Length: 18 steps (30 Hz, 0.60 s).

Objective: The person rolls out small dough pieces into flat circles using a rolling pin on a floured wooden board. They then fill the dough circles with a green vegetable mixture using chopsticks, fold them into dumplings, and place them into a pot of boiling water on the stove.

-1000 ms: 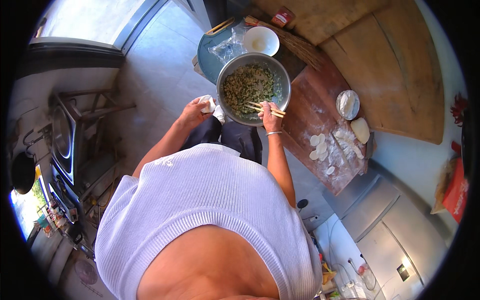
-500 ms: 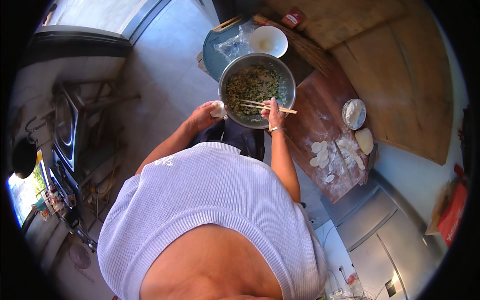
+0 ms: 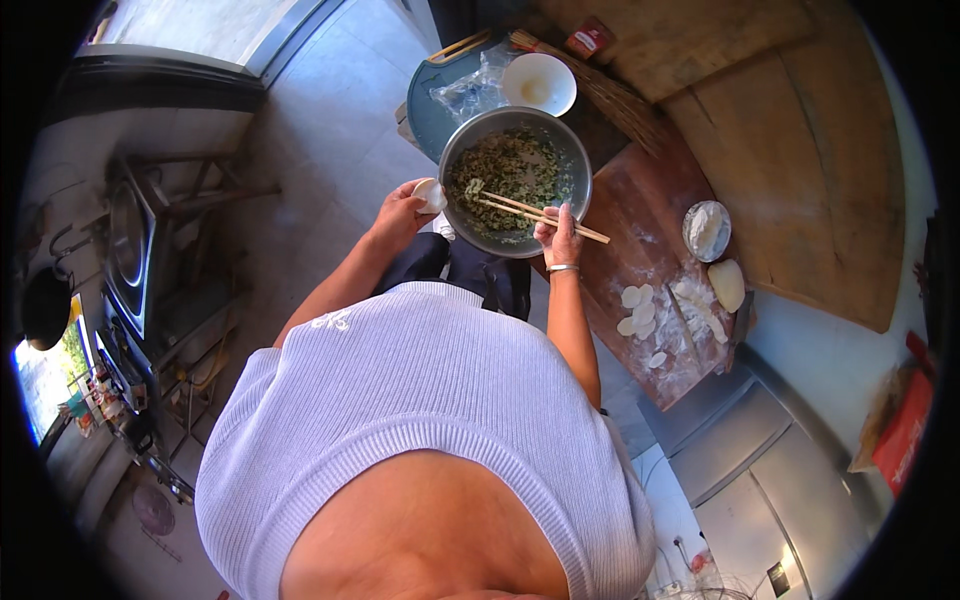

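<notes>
A round white dough wrapper [image 3: 429, 196] rests in my left hand [image 3: 401, 212], just left of a large metal bowl [image 3: 582, 180]. The bowl holds chopped green filling [image 3: 515, 165]. My right hand [image 3: 560, 236], with a bangle at its wrist, grips a pair of wooden chopsticks [image 3: 520, 210] over the bowl's near right rim. A small clump of filling [image 3: 474, 187] sits at the chopstick tips, above the left part of the bowl.
To the right, a floured wooden board [image 3: 640, 230] carries several flat wrappers [image 3: 638, 310], a dough lump [image 3: 727, 286] and a bowl of flour [image 3: 707, 231]. Beyond the metal bowl are a white bowl [image 3: 539, 82], a plastic bag [image 3: 475, 90] and a straw brush [image 3: 600, 90].
The chopsticks have moved left and lifted a clump of filling toward the wrapper. My left hand has risen slightly, turning the wrapper more open. My right hand has shifted a little right and nearer.
</notes>
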Each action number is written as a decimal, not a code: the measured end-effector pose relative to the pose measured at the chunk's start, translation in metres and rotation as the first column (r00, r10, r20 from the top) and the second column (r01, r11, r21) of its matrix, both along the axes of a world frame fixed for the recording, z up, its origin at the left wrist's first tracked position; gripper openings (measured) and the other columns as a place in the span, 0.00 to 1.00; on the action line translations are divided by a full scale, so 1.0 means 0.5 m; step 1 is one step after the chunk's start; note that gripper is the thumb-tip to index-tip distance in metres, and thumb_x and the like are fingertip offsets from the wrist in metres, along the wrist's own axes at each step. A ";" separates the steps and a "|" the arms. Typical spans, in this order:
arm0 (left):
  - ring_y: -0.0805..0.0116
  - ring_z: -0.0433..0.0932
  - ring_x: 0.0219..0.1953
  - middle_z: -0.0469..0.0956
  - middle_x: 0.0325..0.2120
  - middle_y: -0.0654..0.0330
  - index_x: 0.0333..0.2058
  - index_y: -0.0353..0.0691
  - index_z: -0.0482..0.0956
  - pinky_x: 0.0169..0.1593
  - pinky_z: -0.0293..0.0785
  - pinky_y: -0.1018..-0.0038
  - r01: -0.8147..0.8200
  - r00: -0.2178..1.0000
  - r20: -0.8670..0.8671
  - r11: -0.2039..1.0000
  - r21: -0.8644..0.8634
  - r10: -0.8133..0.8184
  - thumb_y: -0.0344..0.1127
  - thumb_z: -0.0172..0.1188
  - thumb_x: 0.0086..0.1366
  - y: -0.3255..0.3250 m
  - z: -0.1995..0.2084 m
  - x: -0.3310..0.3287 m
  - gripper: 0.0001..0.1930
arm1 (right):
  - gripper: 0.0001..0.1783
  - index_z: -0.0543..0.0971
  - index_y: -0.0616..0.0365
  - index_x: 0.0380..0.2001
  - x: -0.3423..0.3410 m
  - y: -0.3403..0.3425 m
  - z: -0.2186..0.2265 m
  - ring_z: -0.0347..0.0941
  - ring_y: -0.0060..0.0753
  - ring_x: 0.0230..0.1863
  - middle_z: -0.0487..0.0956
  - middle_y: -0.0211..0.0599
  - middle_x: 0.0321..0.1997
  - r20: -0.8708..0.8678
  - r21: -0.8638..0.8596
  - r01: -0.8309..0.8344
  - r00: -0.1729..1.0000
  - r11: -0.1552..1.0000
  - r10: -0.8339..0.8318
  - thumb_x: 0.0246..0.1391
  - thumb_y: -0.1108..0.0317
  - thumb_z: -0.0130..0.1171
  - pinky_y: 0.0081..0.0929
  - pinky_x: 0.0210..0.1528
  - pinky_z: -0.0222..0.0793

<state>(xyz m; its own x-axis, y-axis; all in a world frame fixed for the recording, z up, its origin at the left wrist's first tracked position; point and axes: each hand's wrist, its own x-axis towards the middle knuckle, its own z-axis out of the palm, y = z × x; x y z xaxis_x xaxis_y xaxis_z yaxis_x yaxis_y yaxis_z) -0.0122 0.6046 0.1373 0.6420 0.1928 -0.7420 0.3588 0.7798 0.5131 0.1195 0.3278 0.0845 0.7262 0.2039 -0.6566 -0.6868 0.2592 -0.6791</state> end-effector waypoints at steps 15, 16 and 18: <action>0.56 0.78 0.54 0.77 0.52 0.53 0.56 0.36 0.73 0.59 0.75 0.61 -0.022 0.996 -0.093 0.997 -0.074 0.015 0.17 0.44 0.62 0.009 -0.023 -0.037 0.24 | 0.23 0.79 0.63 0.37 -0.025 0.098 -0.049 0.77 0.22 0.20 0.80 0.34 0.24 0.100 -0.163 -0.016 0.994 0.986 0.032 0.67 0.50 0.54 0.17 0.20 0.75; 0.56 0.78 0.54 0.77 0.52 0.53 0.56 0.36 0.73 0.59 0.76 0.61 -0.030 0.995 -0.102 0.996 -0.088 0.021 0.17 0.44 0.62 0.006 -0.025 -0.041 0.23 | 0.23 0.79 0.63 0.37 -0.021 0.099 -0.056 0.78 0.23 0.19 0.80 0.34 0.24 0.038 -0.144 0.029 0.999 0.989 -0.024 0.67 0.50 0.53 0.17 0.18 0.75; 0.57 0.79 0.54 0.78 0.52 0.53 0.55 0.37 0.74 0.57 0.77 0.61 -0.045 0.993 -0.116 0.993 -0.108 0.032 0.18 0.45 0.63 -0.001 -0.019 -0.043 0.23 | 0.23 0.80 0.62 0.37 -0.016 0.089 -0.061 0.78 0.24 0.18 0.80 0.33 0.24 -0.022 -0.100 0.042 0.999 0.994 -0.045 0.67 0.50 0.53 0.18 0.16 0.75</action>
